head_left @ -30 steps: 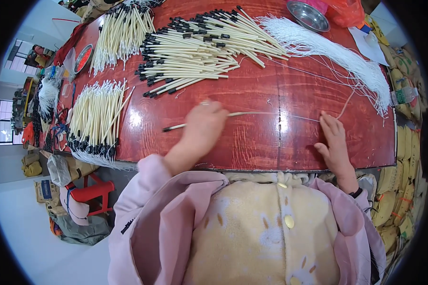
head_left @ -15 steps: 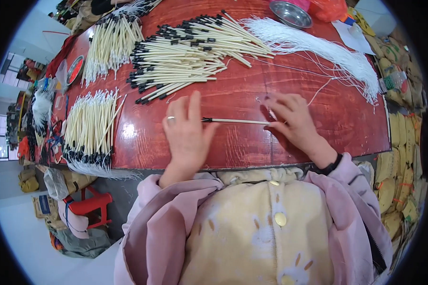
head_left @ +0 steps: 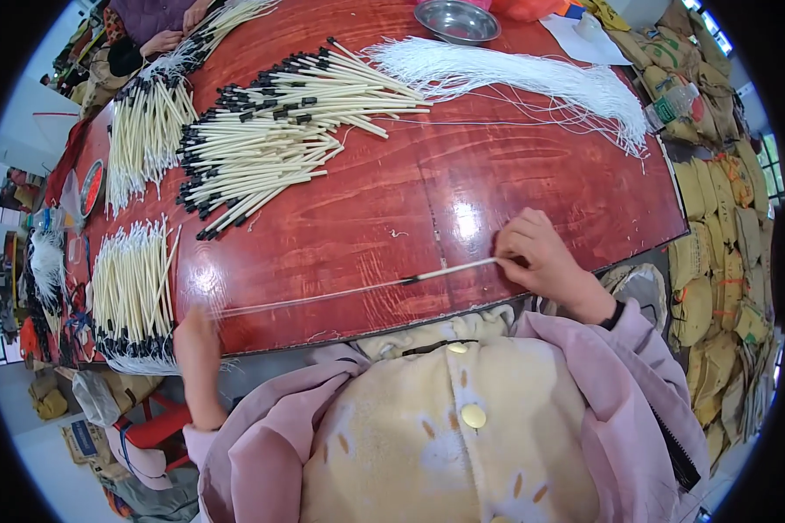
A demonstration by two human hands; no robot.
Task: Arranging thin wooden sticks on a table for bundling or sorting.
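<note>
A thin cream-coloured stick [head_left: 458, 268] with a black end piece lies level just above the red table. My right hand [head_left: 541, 257] pinches its plain end between thumb and fingers. From the black end, white string [head_left: 310, 300] runs taut leftward to my left hand [head_left: 198, 344], which is closed on it and blurred by motion. Beyond my hands lies a loose pile of cream sticks with black ends [head_left: 253, 139]. Left of that pile, near my left hand, a neat bundle of sticks [head_left: 133, 283] has white string trailing at both ends.
A long hank of white string [head_left: 515, 74] lies across the far right, below a metal bowl [head_left: 456, 21]. Another strung bundle [head_left: 148, 122] sits at the far left, near another person's hand [head_left: 160, 43]. Stacked sacks [head_left: 702, 253] stand beyond the table's right edge [head_left: 672, 187].
My left hand has swept left and toward me, drawing string out of the stick's black end. My right hand still grips the plain end. The view has shifted to the right.
</note>
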